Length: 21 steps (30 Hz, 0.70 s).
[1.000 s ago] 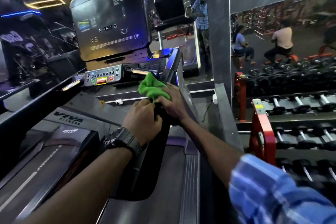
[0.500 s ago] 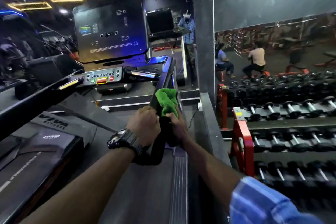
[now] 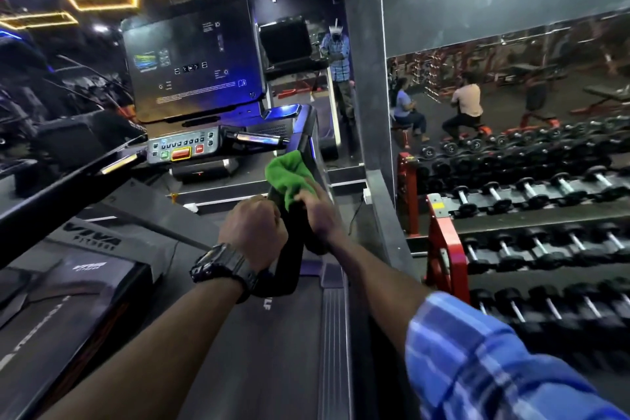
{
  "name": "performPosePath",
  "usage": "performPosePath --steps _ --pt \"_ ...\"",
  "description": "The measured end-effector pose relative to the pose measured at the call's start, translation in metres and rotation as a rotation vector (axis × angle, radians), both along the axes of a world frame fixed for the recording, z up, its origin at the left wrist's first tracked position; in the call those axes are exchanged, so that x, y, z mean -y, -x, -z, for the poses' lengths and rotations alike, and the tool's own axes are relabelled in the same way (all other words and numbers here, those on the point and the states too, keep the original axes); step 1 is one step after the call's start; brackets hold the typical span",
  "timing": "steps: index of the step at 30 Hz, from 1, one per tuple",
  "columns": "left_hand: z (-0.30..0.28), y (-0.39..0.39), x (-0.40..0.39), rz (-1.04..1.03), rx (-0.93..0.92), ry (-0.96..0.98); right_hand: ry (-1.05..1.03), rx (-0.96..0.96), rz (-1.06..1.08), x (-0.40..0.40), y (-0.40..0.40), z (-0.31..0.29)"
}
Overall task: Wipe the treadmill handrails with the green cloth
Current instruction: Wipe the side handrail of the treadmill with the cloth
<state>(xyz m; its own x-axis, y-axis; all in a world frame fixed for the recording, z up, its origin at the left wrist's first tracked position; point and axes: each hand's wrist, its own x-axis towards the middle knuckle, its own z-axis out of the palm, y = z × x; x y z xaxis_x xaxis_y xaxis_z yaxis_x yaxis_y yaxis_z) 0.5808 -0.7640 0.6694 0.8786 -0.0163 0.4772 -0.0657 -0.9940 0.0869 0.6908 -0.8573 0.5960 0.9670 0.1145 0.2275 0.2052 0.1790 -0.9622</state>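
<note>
The green cloth (image 3: 288, 174) is bunched on the treadmill's right handrail (image 3: 289, 269), a black bar that runs from the console down toward me. My right hand (image 3: 315, 211) holds the cloth against the rail from the right side. My left hand (image 3: 252, 232), with a black watch on the wrist, curls round the same rail just below the cloth. The left handrail (image 3: 68, 187) crosses the left side of the view, untouched.
The console screen (image 3: 194, 61) and button panel (image 3: 182, 148) stand ahead. A red dumbbell rack (image 3: 443, 242) with several dumbbells lines the right side, beside a grey pillar (image 3: 364, 78). The treadmill belt (image 3: 272, 351) lies below. A mirror shows people.
The cloth and my right hand slid down the right handrail toward me, then edged back up a little. My left hand has kept its grip on the rail.
</note>
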Motion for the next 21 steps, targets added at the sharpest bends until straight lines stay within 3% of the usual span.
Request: performPosePath --steps 2,4,6,11,13,16,18,21 --pt "-0.001 0.001 -0.003 -0.009 -0.028 -0.027 0.102 0.021 0.013 -0.008 -0.007 -0.027" --pt "-0.003 0.001 -0.008 -0.016 -0.076 -0.056 0.222 0.159 0.069 -0.016 0.004 -0.033" --pt "-0.003 0.002 -0.013 -0.016 -0.116 -0.056 0.180 0.272 0.104 -0.017 0.021 -0.012" --pt "0.000 0.012 -0.014 0.028 -0.116 0.012 -0.219 -0.014 0.067 -0.005 0.081 0.040" --pt "0.000 0.015 -0.012 0.018 -0.083 0.037 -0.136 -0.055 0.139 -0.010 0.081 0.025" --pt "-0.003 0.025 -0.006 -0.008 -0.070 0.038 0.010 0.031 0.184 -0.017 0.076 -0.009" --pt "-0.008 0.032 -0.003 -0.048 -0.097 0.052 -0.034 0.131 0.168 -0.023 0.098 -0.007" --pt "-0.011 0.037 -0.010 -0.042 -0.154 0.060 -0.159 0.062 0.116 -0.013 0.151 0.036"
